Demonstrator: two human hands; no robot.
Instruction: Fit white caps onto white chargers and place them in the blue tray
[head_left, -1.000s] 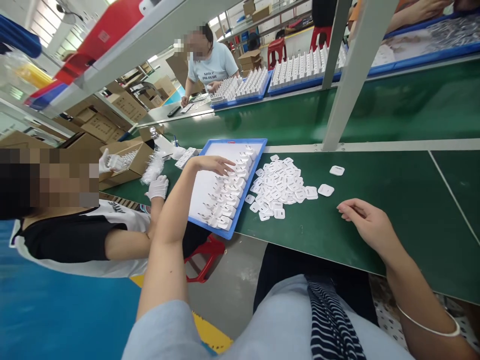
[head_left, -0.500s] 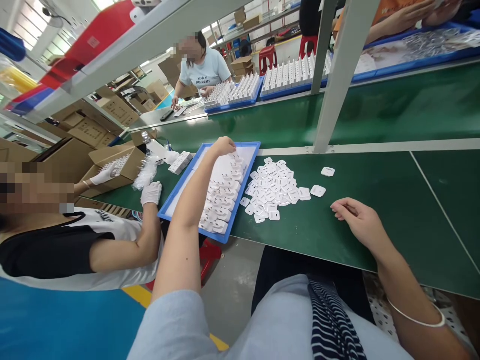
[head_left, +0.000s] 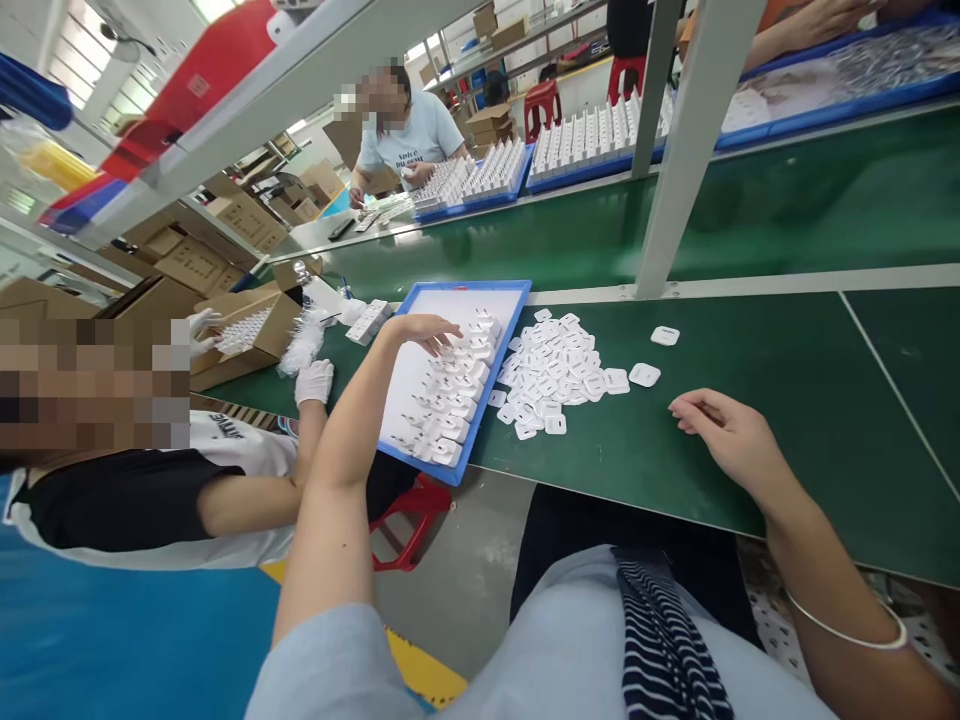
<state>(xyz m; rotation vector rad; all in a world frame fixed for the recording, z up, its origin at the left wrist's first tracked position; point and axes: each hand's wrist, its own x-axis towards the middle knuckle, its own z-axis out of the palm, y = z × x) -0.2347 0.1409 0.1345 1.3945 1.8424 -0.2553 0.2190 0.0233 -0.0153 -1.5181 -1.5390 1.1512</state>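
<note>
In the middle of the frame the left hand hangs over the plugs, fingers loosely spread and gripping nothing visible; whether the fingertips touch a plug cannot be told. The plugs stand in rows, prongs up, along the right side of a blue tray. Right of centre, the right hand rests at the bench, fingers half curled; whether they hold anything is hidden. Between the hands lies a pile of white covers, just beside the tray, with two loose covers near the right hand. Left of the tray are a co-worker's gloved hand, crumpled plastic and a carton. A post at upper right partly blocks the far trays; a red stool stands below the tray.
</note>
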